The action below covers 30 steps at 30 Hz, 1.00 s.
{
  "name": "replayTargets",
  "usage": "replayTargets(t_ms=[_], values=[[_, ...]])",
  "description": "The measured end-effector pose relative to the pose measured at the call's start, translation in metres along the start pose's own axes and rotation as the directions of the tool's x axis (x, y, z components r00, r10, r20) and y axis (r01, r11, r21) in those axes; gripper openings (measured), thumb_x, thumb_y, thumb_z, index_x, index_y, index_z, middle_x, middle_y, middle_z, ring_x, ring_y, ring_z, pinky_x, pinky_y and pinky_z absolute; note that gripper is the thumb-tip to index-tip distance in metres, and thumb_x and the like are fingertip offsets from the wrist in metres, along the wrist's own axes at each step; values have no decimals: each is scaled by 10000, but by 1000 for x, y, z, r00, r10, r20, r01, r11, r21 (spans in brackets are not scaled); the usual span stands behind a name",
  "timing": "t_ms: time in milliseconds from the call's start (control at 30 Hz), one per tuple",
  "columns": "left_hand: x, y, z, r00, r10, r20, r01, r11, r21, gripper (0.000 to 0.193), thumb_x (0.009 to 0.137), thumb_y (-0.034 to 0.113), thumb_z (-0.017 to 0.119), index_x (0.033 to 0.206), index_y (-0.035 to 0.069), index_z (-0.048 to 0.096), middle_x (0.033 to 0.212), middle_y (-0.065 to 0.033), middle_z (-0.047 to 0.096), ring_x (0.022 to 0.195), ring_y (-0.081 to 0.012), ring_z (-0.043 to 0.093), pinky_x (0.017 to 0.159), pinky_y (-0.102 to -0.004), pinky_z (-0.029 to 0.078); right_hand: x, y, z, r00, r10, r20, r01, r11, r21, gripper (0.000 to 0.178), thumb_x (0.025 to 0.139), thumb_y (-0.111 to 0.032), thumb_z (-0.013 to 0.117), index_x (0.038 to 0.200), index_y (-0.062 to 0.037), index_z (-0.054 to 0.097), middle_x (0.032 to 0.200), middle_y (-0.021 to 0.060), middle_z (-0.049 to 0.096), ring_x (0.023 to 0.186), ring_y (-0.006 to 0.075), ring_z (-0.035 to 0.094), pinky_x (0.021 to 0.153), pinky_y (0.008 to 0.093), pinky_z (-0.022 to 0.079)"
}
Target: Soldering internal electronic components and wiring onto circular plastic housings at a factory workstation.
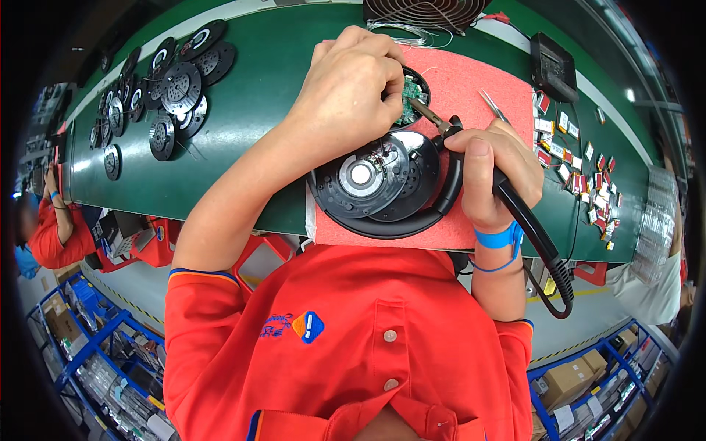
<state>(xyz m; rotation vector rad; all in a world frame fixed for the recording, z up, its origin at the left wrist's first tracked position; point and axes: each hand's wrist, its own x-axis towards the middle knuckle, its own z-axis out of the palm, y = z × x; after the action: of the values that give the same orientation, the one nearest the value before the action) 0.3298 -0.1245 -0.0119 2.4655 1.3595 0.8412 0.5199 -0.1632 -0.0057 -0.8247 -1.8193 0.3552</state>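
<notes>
A pair of black headphones lies on a pink foam mat (471,73), its curved headband (382,229) toward me. The far ear cup is uncovered and shows a green circuit board (413,95). On the near side rests a round black speaker plate (362,175) with a pale centre. My right hand (500,169) grips a soldering iron (434,116), its tip at the board. Pointed metal tweezers (494,106) stick out beyond that hand; whether it holds them is hidden. My left hand (351,88) bends over the ear cup, fingers closed, hiding what they pinch.
Several black speaker plates (180,88) lie at the left of the green table (250,62). Small wired battery packs (566,151) are scattered at the right, below a black tray (553,67). A fan guard (419,11) stands at the back. Another person (53,228) sits far left.
</notes>
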Motion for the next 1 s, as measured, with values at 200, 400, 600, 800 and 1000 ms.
replayTargets(t_ms=[200,400,600,800,1000], values=[[0,4,2,999,-21,-25,22,1000,21,31,658,39,619,636,19,612,917,-57,629,959,-264,540,831,-402,408,-3,-3,-1,998,29,55,-30,1000,2,168,820,-45,518,718,44,618,643,101,612,496,170,463,481,287,360],[0,6,3,998,-20,-56,22,999,33,52,660,28,600,626,15,638,861,-46,623,935,-250,537,843,-426,389,-3,-3,-2,997,35,67,-35,999,3,166,819,-43,516,720,43,618,644,106,617,501,172,473,481,288,367],[3,9,3,999,-20,-40,21,999,32,43,655,32,598,614,22,605,889,-46,621,952,-258,531,844,-421,385,-6,1,-14,999,-22,-36,21,1000,-16,215,873,-111,530,764,48,626,675,108,625,508,140,472,472,269,363],[1,8,-1,999,-13,-38,14,1000,20,48,648,43,608,608,36,583,934,-46,619,962,-266,519,827,-407,375,-19,22,-59,964,161,-214,-199,965,-170,311,959,-271,503,1019,20,592,704,34,564,517,61,451,474,213,341],[-1,6,1,998,-46,-39,45,998,-37,52,658,55,611,617,47,581,896,-40,602,956,-261,513,805,-411,373,-22,57,-108,946,304,-114,-312,752,-581,185,835,-80,659,990,-63,559,711,27,569,591,95,523,564,239,450]])
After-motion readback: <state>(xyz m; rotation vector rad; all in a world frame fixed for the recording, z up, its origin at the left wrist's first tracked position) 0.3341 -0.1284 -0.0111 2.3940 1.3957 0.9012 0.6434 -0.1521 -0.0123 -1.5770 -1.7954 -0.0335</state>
